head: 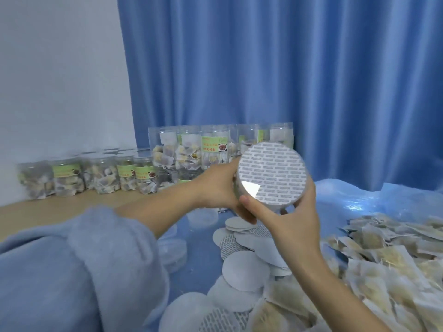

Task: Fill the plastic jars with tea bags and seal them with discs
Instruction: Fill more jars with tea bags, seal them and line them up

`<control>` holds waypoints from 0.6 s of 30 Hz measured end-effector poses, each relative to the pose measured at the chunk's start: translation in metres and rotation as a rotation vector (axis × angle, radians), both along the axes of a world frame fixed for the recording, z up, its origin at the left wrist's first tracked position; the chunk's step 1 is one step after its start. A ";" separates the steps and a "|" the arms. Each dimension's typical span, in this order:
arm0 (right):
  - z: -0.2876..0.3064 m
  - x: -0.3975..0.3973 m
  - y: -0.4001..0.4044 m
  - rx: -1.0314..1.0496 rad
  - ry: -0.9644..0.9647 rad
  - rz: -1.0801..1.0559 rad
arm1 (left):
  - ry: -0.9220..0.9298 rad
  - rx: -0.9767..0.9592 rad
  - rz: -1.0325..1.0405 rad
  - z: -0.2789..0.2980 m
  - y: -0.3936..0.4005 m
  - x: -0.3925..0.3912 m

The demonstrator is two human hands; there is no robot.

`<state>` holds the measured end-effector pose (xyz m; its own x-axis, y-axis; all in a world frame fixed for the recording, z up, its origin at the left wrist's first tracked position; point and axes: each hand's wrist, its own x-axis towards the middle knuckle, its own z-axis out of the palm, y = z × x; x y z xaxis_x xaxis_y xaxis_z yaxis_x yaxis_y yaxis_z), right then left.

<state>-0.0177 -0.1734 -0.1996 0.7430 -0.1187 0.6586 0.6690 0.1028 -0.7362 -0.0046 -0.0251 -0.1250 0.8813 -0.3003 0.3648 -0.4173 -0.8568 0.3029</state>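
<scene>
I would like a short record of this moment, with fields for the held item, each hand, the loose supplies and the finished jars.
held item: jar with printed seal disc on its mouth
left hand: grips the jar's side
right hand: grips the jar, thumb at the disc's edge
loose discs: heaped below the hands
tea bags: heaped at right
filled jars: in rows by the wall and the curtain

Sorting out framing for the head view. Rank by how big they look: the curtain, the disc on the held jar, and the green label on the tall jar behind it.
1. Curtain, by far.
2. Disc, though nearness to the camera enlarges it.
3. Green label, smallest and farthest.
</scene>
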 end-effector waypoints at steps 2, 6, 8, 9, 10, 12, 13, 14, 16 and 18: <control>0.000 -0.009 0.015 -0.068 -0.035 0.075 | -0.036 0.029 -0.008 0.000 0.023 -0.022; 0.014 -0.029 0.055 -0.383 -0.149 0.333 | -0.013 -0.009 0.097 0.002 0.086 -0.080; 0.024 -0.041 0.085 -0.516 -0.222 0.390 | 0.034 -0.146 0.141 0.001 0.126 -0.108; 0.030 -0.046 0.102 -0.534 -0.253 0.413 | 0.028 -0.209 0.174 0.001 0.144 -0.122; 0.035 -0.052 0.120 -0.536 -0.279 0.429 | 0.006 -0.259 0.199 0.002 0.160 -0.135; 0.046 -0.062 0.157 -0.535 -0.320 0.438 | -0.044 -0.340 0.228 0.006 0.190 -0.160; 0.049 -0.068 0.177 -0.536 -0.324 0.446 | -0.059 -0.377 0.248 0.007 0.205 -0.171; 0.051 -0.074 0.195 -0.533 -0.320 0.460 | -0.073 -0.414 0.274 0.007 0.220 -0.182; 0.053 -0.084 0.231 -0.528 -0.311 0.488 | -0.111 -0.482 0.338 0.003 0.251 -0.198; 0.051 -0.093 0.263 -0.548 -0.300 0.493 | -0.137 -0.524 0.395 -0.005 0.279 -0.211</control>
<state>-0.1111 0.0892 -0.1490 0.4076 0.5760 0.7086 0.8184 0.1138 -0.5632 -0.2158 0.2540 -0.1304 0.8242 0.2826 0.4908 -0.1667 -0.7070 0.6872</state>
